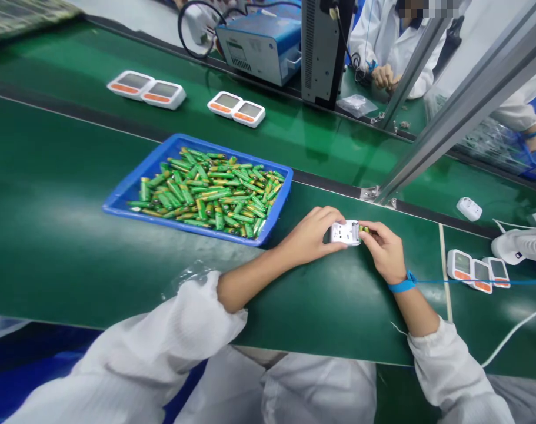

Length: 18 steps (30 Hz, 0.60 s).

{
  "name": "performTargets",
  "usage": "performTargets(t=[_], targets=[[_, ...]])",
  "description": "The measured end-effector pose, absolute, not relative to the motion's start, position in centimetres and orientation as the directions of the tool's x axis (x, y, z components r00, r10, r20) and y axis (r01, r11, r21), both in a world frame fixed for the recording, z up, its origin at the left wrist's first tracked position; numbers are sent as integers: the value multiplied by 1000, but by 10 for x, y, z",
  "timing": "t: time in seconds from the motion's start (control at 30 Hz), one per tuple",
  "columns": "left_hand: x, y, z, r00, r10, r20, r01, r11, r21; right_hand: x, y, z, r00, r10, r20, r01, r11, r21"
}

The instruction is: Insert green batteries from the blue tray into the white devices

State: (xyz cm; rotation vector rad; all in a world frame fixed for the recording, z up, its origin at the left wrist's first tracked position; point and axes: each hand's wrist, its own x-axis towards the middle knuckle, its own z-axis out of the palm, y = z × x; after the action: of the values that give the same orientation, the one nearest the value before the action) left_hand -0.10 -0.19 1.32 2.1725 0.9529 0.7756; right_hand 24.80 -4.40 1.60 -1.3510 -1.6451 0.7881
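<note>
A small white device (345,233) is held just above the green worktop (320,312), to the right of the blue tray, with its long side lying across the view. Its pale back is turned up, marked with small dark slots, and what looks like an open battery bay is shown at its right end. The device is pinched at its left by the thumb and fingers of the left hand (314,235). Green-and-gold batteries (363,229) are gripped by the right hand (386,250) at the bay — whether they are seated cannot be told.

A blue wristband (402,285) is worn on the right wrist, and its cord (432,281) is drawn across three orange-striped display units (479,272). Two more pairs of such units, one to the left (145,90) and one nearer the middle (236,110), are set beyond the tray. The far side is crossed by a slanted metal post (466,106).

The blue tray (146,166) is heaped with loose green-and-gold cells (215,191), jumbled in all directions.
</note>
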Motion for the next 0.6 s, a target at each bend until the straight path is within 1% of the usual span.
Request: performTargets(t=[0.17,0.37,0.6], targets=[[-1,-1,13,564,785,256,419,-540,730,247,-46,15,-76,972,223,418,234,-878],[-1,-3,13,567,781,264,418,-548,725,244,-48,26,-118,950,288,464,309,-830],[-2,-3,16,568,785,248,429,-539,725,242,-48,30,-131,928,348,465,368,-806]])
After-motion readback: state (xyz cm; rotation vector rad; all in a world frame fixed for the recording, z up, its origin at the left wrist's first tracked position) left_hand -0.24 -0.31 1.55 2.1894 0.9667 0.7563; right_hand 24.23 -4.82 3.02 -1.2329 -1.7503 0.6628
